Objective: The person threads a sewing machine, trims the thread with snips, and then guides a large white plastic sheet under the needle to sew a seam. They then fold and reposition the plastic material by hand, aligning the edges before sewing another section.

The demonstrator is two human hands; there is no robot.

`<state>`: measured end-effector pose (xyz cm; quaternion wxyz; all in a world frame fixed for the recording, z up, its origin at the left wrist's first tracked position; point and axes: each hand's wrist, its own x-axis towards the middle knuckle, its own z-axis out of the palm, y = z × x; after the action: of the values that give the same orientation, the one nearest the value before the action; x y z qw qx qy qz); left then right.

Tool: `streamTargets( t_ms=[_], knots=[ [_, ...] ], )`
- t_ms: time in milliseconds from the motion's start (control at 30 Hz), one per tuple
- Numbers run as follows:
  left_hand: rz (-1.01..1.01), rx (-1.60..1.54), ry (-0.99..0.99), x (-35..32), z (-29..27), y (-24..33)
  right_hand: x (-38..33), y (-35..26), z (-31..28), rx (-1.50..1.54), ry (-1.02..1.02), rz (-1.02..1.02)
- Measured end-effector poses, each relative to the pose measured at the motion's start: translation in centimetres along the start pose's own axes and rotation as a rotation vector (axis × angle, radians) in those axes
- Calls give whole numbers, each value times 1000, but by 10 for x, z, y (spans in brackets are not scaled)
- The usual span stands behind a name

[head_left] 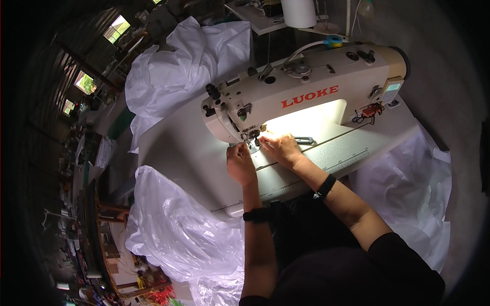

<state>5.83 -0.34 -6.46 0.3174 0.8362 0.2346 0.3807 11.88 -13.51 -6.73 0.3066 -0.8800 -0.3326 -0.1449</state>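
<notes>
The small dark metal needle-and-presser-foot assembly (254,135) sits under the left end of the long cream sewing machine (301,84), back from the ruler-marked front edge of the smooth grey sewing table (178,171). The bare left hand (240,160) and bare right hand (279,148) flank it, fingers curled inward; whether either pinch is closed, or on what, I cannot tell. Careful work here calls for steady wrists, light fingertips and an unblocked view of the needle.
</notes>
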Motion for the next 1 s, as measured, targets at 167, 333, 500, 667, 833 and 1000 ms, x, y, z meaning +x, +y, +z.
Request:
streamTargets(
  t_ms=[167,333,500,667,833,1000],
  knots=[
    [-22,-5,-4,0,2,-4,0,-1,-4,48,-10,15],
    [-31,-43,-5,1,5,-10,5,0,-6,54,-104,78],
    [-77,-64,-24,2,5,-11,16,7,-6,-14,-229,169],
    [-99,49,-81,0,1,-10,26,17,-17,-67,-322,121],
    [-117,100,-89,4,0,-12,35,28,-29,70,-309,147],
    [-181,22,-135,6,-2,-13,35,34,-20,114,-281,129]
  ],
)
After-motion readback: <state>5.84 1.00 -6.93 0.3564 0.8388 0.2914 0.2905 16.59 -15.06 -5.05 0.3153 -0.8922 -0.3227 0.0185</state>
